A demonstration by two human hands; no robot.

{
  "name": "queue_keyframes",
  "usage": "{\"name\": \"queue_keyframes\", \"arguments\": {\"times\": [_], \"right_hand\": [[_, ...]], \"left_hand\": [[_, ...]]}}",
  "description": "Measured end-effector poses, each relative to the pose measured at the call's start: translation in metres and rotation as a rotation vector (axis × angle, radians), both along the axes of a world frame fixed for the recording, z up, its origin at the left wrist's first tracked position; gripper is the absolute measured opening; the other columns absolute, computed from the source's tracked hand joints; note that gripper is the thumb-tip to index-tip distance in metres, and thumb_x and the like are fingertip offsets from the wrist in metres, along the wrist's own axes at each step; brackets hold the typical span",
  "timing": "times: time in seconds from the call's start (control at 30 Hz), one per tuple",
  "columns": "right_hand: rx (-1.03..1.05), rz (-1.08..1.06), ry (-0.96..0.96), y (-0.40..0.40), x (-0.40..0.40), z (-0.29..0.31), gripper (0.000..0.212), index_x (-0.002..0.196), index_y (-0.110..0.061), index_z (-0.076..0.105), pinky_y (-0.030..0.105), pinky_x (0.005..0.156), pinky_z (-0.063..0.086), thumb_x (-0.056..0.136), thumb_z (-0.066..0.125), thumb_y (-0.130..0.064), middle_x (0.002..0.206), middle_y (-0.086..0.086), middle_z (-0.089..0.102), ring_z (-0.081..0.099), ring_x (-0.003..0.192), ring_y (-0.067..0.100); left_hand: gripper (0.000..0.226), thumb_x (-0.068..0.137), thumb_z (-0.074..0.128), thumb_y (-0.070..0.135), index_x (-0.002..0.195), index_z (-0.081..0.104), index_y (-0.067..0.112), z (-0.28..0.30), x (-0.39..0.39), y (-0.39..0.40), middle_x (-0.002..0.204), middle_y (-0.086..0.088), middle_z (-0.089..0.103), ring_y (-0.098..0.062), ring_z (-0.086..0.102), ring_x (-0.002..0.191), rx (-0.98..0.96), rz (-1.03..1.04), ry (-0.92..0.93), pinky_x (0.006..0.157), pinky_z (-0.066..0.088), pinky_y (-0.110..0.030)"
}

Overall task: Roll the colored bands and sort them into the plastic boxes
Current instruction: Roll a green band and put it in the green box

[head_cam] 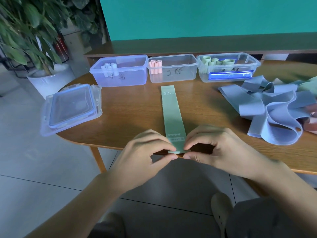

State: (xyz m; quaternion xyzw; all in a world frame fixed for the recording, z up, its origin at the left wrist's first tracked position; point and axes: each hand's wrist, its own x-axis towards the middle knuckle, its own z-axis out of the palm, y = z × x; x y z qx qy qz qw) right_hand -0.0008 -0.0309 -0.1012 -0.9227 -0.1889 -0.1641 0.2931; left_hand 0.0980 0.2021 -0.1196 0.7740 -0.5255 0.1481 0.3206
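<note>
A pale green band (172, 114) lies flat and straight on the tabletop (133, 114), its long axis pointing toward the boxes and its near end at the table edge. This layout suits rolling away from the person. The left hand (147, 150) and right hand (211, 146) both pinch the near end between thumb and forefinger, evidently to start the first tight turn. Rolling appears barely begun. At the far side stand three open boxes: the left box (120, 71) holds pale rolls, the middle box (173, 68) pink rolls, and the right box (229, 67) green rolls, the likely destination. A heap of blue bands (267, 110) awaits at the right. Stacked lids (71, 107) lie at left.
</note>
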Motion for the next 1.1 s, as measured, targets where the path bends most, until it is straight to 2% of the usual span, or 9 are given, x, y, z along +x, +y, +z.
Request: {"name": "queue_keyframes", "arguments": {"times": [0.27,0.4,0.53,0.73,0.9,1.0,1.1], "right_hand": [[0.044,0.000,0.060,0.001,0.001,0.003,0.009,0.090,-0.023,0.075,0.030,0.083,0.051,0.088,0.078,-0.031,0.095,-0.014,0.067,0.066,0.094,0.011],[0.109,-0.015,0.137,0.002,0.004,0.004,0.008,0.087,-0.021,0.074,0.023,0.082,0.048,0.090,0.076,-0.028,0.097,-0.011,0.067,0.066,0.095,0.013],[0.152,-0.078,0.235,0.002,0.006,0.009,0.009,0.084,-0.025,0.076,0.018,0.084,0.044,0.090,0.075,-0.032,0.107,-0.014,0.062,0.062,0.103,0.011],[0.176,-0.192,0.421,0.001,0.017,0.018,0.019,0.076,-0.025,0.076,0.017,0.075,0.046,0.083,0.079,-0.043,0.108,-0.023,0.059,0.059,0.097,0.003],[0.159,-0.249,0.459,0.004,0.024,0.019,0.020,0.071,-0.024,0.074,0.016,0.074,0.049,0.078,0.082,-0.040,0.104,-0.024,0.059,0.056,0.100,-0.002],[0.160,-0.288,0.443,0.003,0.026,0.017,0.026,0.070,-0.025,0.065,0.020,0.069,0.047,0.075,0.085,-0.040,0.096,-0.016,0.061,0.058,0.088,0.003],[0.165,-0.254,0.421,0.001,0.025,0.017,0.026,0.076,-0.029,0.063,0.016,0.068,0.040,0.075,0.086,-0.040,0.089,-0.014,0.060,0.055,0.082,0.004]], "left_hand": [[0.013,0.083,0.082,0.033,0.089,0.078,0.021,0.009,-0.003,0.000,0.094,0.016,0.071,-0.004,0.065,0.095,0.012,0.031,0.104,0.079,0.055,-0.029],[0.013,0.085,0.076,0.035,0.084,0.077,0.023,0.013,-0.005,-0.003,0.095,0.018,0.067,-0.005,0.063,0.098,0.004,0.064,0.184,0.081,0.051,-0.021],[0.012,0.084,0.071,0.036,0.080,0.076,0.025,0.016,-0.004,-0.005,0.103,0.018,0.062,-0.007,0.061,0.103,0.013,0.124,0.256,0.085,0.048,-0.020],[0.013,0.084,0.073,0.042,0.079,0.075,0.031,0.026,-0.003,-0.010,0.112,0.022,0.054,0.000,0.051,0.112,0.156,0.235,0.389,0.086,0.037,-0.011],[0.016,0.079,0.076,0.045,0.077,0.075,0.029,0.030,0.000,-0.014,0.116,0.021,0.051,0.000,0.051,0.110,0.226,0.275,0.452,0.090,0.043,-0.020],[0.019,0.078,0.077,0.044,0.076,0.071,0.027,0.034,0.004,-0.016,0.115,0.019,0.049,-0.001,0.051,0.108,0.258,0.288,0.480,0.091,0.046,-0.023],[0.012,0.081,0.077,0.037,0.084,0.067,0.030,0.035,0.005,-0.016,0.109,0.019,0.052,-0.002,0.053,0.104,0.231,0.221,0.476,0.086,0.045,-0.021]]}}
